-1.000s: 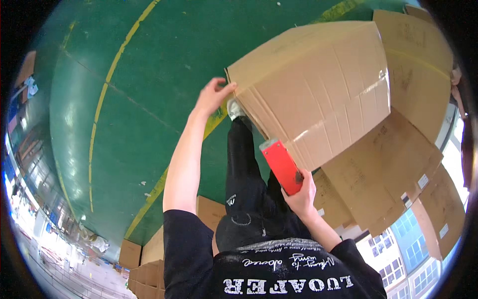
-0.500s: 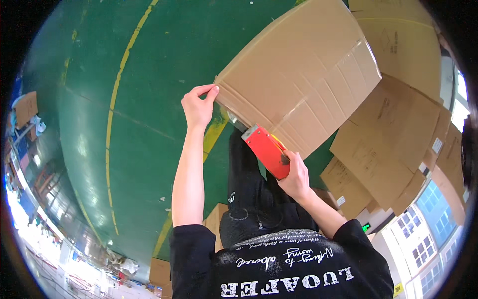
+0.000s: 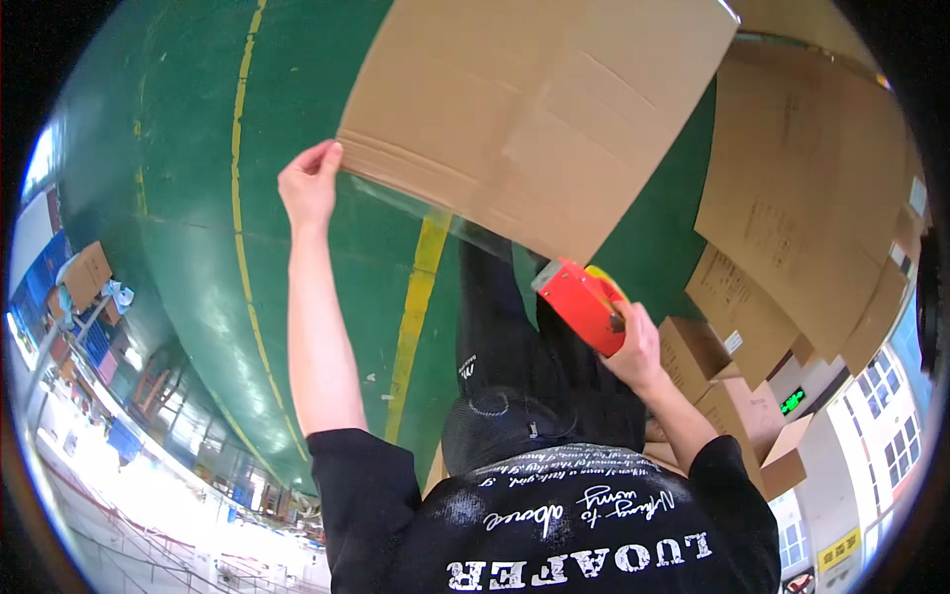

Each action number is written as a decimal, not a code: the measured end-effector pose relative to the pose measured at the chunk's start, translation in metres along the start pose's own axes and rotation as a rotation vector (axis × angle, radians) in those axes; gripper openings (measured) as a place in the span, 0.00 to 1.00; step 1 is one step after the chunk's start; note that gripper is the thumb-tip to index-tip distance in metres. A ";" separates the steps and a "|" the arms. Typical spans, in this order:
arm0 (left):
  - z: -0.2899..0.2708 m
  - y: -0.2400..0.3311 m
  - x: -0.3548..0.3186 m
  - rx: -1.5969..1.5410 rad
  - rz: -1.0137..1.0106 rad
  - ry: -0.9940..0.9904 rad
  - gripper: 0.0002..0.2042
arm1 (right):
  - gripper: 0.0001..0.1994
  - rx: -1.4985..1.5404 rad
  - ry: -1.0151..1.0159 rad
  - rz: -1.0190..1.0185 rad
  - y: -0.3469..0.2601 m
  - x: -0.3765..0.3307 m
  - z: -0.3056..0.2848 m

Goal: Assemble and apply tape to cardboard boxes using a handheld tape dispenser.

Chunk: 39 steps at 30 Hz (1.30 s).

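Observation:
A large brown cardboard sheet [image 3: 534, 109] with creases is raised in front of me. Its near left corner is pinched between the thumb and fingers of my left hand [image 3: 312, 183]. My right hand [image 3: 635, 346] grips a red tape dispenser [image 3: 586, 305], whose front end is by the sheet's near right corner. Clear tape [image 3: 406, 203] runs along the near edge, from close to my left hand across to the dispenser. Part of the tape sticks out past the cardboard. The fingers of my right hand are partly hidden behind the dispenser.
Stacked flat cardboard [image 3: 792, 208] leans at the right, with open cartons [image 3: 693, 356] below it. Yellow lines [image 3: 421, 287] mark the green floor [image 3: 188, 198]. At the far left sits a small brown box [image 3: 87, 272].
The dispenser has moved right along the near edge to its right corner, drawing out more tape. My left hand and the sheet have shifted left in view.

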<state>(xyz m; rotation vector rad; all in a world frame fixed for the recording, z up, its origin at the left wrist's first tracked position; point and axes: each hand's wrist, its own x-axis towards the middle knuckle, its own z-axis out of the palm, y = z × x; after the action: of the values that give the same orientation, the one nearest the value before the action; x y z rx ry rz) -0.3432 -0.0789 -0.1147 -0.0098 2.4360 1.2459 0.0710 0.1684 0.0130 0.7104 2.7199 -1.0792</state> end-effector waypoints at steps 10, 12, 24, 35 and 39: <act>-0.011 0.023 0.008 0.136 -0.201 0.039 0.16 | 0.28 0.034 0.043 -0.023 0.062 -0.031 -0.005; -0.016 0.022 0.014 0.128 -0.152 0.068 0.16 | 0.25 0.003 0.074 -0.032 0.062 -0.029 -0.009; -0.018 0.016 0.006 0.060 -0.173 0.023 0.13 | 0.27 -0.018 0.069 -0.125 0.077 -0.023 -0.005; -0.016 0.013 0.011 0.042 -0.195 0.035 0.14 | 0.26 -0.037 0.031 -0.101 0.061 -0.032 -0.027; -0.015 0.013 0.007 0.061 -0.188 0.031 0.15 | 0.26 -0.039 0.054 -0.116 0.067 -0.032 -0.014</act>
<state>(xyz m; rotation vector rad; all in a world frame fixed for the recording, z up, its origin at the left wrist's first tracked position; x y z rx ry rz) -0.3576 -0.0815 -0.0990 -0.2372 2.4342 1.0960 0.1318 0.2086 -0.0084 0.5908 2.8508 -1.0422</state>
